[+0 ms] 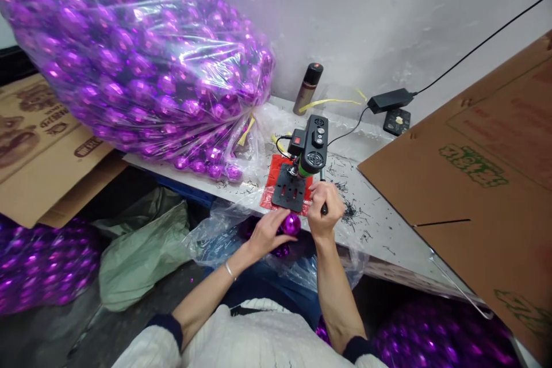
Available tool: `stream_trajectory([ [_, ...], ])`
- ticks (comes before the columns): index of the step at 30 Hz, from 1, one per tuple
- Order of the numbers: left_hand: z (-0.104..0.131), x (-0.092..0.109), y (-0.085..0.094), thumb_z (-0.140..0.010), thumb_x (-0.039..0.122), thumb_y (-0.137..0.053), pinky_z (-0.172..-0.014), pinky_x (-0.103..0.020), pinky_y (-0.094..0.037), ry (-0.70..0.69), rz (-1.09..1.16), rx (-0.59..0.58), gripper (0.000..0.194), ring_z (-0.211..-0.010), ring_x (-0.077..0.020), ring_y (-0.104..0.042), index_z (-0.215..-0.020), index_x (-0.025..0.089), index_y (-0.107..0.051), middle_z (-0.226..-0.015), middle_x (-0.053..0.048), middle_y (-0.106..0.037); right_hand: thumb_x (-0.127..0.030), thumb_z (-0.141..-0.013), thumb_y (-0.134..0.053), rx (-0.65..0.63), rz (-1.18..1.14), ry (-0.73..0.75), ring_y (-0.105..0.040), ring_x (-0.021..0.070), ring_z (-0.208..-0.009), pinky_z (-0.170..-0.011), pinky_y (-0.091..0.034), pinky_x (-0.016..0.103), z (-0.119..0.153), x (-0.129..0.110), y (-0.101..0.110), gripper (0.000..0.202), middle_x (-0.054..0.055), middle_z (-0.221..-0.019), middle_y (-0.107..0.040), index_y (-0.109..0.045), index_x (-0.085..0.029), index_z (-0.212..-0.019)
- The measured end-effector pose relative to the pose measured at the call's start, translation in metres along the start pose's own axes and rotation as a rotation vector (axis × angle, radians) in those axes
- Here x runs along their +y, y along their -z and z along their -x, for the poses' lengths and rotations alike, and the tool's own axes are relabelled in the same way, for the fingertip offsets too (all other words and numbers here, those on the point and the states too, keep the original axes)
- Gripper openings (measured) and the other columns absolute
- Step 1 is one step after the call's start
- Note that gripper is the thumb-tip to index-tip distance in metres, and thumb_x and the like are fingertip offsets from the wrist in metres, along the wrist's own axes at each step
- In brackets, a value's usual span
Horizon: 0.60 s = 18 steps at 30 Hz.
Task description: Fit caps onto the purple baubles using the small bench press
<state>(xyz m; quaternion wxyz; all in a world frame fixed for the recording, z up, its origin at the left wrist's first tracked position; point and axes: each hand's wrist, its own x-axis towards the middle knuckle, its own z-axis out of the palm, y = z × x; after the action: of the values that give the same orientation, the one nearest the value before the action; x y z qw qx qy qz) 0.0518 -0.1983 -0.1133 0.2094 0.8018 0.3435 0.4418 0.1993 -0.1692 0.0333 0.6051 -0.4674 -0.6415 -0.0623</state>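
A shiny purple ball (pixel 291 223) is held between the thumb and fingers of my left hand (pixel 269 234), just in front of a small black machine's base plate (pixel 290 192). The fingers of my right hand (pixel 325 209) are wrapped round a black lever handle (pixel 324 209) at the machine's right side. The black machine (pixel 314 146) stands upright on a red sheet (pixel 268 196). Below my left hand, more purple balls (pixel 281 250) lie in a clear plastic bag (pixel 215 238) at the table edge.
A large clear bag of purple balls (pixel 164 69) fills the left. Behind the machine stand a spray can (pixel 307 89) and a power adapter (pixel 390 100) with cables. Cardboard boxes (pixel 487 155) flank the table (pixel 379 236). Small black bits are scattered on its top.
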Motion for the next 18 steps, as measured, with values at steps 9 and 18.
stream_trajectory([
  [9, 0.017, -0.002, 0.009, -0.099, 0.036, -0.055, -0.084, -0.029, -0.06, 0.087, -0.07, -0.063, 0.022, -0.092, -0.0185, -0.073, -0.111, 0.02, -0.065, -0.099, -0.008, -0.072, -0.01, -0.094, -0.043, -0.027, 0.022, 0.048, -0.061, 0.0139, -0.07, -0.065, -0.047, 0.029, 0.013, 0.007, -0.001, 0.026, 0.002, -0.072, -0.061, -0.052, -0.022, -0.074],
  [18, -0.175, -0.085, 0.119, -0.09, 0.0, -0.033, -0.107, -0.049, -0.045, 0.612, -0.584, -0.004, 0.045, -0.124, -0.0328, -0.059, -0.124, 0.004, -0.062, -0.128, -0.026, -0.063, -0.007, -0.093, -0.044, -0.003, 0.027, 0.063, -0.06, 0.0134, -0.069, -0.064, -0.047, 0.027, 0.016, 0.007, -0.003, 0.025, 0.001, -0.072, -0.06, -0.052, -0.022, -0.074],
])
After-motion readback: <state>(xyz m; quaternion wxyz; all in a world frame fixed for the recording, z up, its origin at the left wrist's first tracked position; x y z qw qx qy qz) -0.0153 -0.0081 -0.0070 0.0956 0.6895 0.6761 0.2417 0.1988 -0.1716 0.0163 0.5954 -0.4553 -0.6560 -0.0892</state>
